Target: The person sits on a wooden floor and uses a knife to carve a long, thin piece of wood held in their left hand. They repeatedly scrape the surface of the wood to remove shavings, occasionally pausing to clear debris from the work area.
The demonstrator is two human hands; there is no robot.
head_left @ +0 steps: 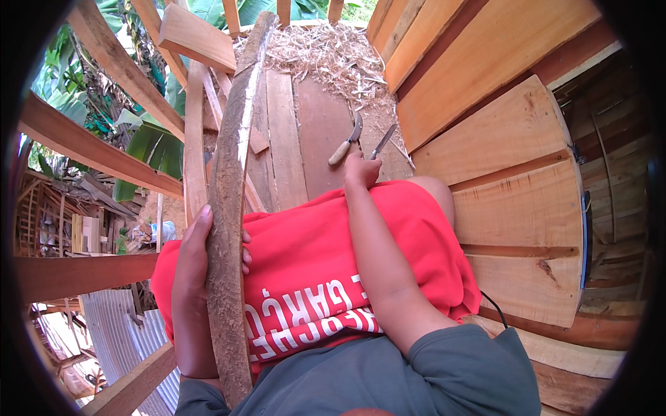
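Running outward: bark-edged timber (227,208), on the person's left, its long axis leading away from the body.
Left hand (196,249): wrapped around the timber's nearer half; the nearer hand.
Right hand (363,170): well apart, right of the timber, apparently closed on a straight knife (383,141).
Curved knife (345,148): just beside the right hand.
Shavings (326,59): heaped beyond.
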